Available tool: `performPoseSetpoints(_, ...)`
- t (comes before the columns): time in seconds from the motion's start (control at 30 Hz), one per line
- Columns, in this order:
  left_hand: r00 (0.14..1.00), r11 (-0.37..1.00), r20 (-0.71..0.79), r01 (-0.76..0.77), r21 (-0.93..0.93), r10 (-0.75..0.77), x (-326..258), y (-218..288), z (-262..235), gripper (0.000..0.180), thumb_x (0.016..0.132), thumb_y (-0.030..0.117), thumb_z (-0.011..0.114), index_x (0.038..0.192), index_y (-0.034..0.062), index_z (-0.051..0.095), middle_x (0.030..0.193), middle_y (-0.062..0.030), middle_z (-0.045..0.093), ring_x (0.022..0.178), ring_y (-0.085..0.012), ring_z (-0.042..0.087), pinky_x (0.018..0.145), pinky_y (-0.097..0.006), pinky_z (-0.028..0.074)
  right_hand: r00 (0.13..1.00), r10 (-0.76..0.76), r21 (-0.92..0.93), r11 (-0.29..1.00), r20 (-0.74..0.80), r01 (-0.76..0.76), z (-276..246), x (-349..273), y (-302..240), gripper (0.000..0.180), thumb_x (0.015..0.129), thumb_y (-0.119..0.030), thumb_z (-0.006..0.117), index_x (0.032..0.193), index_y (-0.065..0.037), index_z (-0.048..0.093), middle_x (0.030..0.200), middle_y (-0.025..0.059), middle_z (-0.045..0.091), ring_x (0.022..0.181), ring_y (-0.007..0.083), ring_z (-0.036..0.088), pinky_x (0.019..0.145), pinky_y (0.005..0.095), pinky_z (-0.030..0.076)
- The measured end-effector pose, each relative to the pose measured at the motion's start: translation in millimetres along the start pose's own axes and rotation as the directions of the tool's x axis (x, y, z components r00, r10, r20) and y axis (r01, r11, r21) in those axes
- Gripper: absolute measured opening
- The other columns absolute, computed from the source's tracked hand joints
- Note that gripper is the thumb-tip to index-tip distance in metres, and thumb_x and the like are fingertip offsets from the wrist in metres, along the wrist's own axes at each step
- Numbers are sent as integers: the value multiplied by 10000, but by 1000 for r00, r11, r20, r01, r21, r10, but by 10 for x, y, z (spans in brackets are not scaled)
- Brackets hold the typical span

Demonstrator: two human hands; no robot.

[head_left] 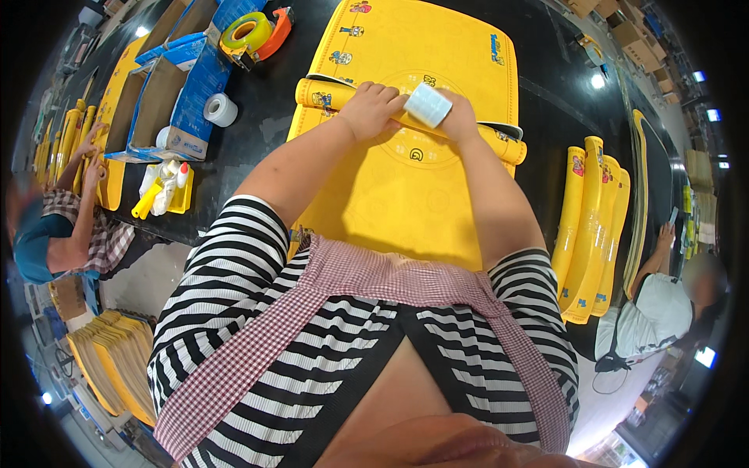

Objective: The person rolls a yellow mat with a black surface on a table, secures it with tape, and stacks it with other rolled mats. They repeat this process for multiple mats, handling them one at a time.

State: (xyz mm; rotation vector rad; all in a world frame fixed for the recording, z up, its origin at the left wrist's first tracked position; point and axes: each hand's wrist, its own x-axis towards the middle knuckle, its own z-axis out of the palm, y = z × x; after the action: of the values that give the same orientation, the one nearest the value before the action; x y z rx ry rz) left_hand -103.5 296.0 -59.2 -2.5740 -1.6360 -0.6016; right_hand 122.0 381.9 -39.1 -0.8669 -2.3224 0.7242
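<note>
In front of me lies a yellow printed mat (367, 207), with another yellow printed mat (421, 39) beyond it. Between them runs a rolled-up yellow edge (511, 148) that stretches across under my hands. My left hand (373, 111) is closed over this roll, fingers curled on its top. My right hand (460, 118) grips a small whitish roll (427, 104), of tape or labels, tilted just above the mat. The right fingertips are partly hidden behind that roll.
At left stand blue cardboard boxes (191, 101), a tape dispenser (253, 35), a white roll (221, 110) and a yellow tray (179, 199) with small items. Rolled yellow mats (581, 226) lie at right. One person (70, 226) works at left, another (655, 312) at right.
</note>
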Motion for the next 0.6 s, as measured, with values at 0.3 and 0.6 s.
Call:
performPoseSetpoints(0.3,942,947,299,226,-228,-153,-1057,1200,-528,527,813,282,800,1282,97,647,1151,-146,674,1089,-368,639,977,-465,475,969,-221,-103,967,110,233,175,-1861,-847,550,866,-349,737,1329,-61,668,1439,159,635,1369,354,574,1169,511,408)
performPoseSetpoints(0.6,944,946,64,322,16,-323,-419,543,-322,410,872,400,763,1169,118,755,1270,-134,634,1241,-332,561,1051,-520,451,941,-326,-163,937,-92,309,289,-1242,-553,473,849,-331,742,1242,-70,697,1290,163,709,1220,364,659,1048,482,504)
